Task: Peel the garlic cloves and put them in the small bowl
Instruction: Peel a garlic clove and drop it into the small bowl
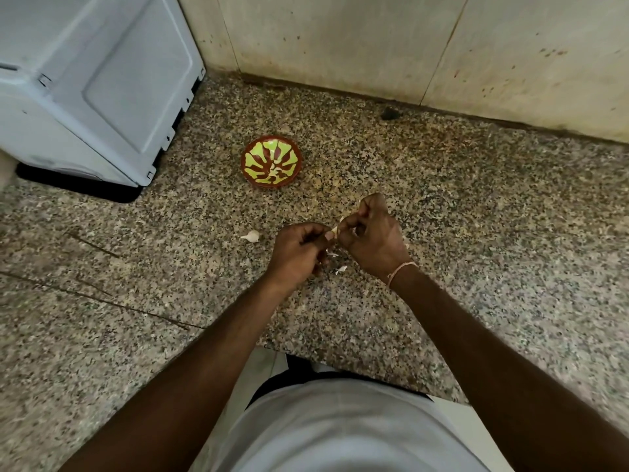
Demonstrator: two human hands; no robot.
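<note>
Between both hands' fingers (328, 236), a pale, part-skinned garlic clove (337, 229).

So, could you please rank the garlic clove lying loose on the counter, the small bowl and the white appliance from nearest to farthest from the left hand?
From the left hand:
1. Loose garlic clove, on the counter just to its left.
2. Small bowl, beyond the hands, toward the wall.
3. White appliance, far left corner.

my left hand (299, 248) fingers curled, pinching | my right hand (371, 233) fingers curled, pinching | fingertips meet | both forearms extended forward
</note>
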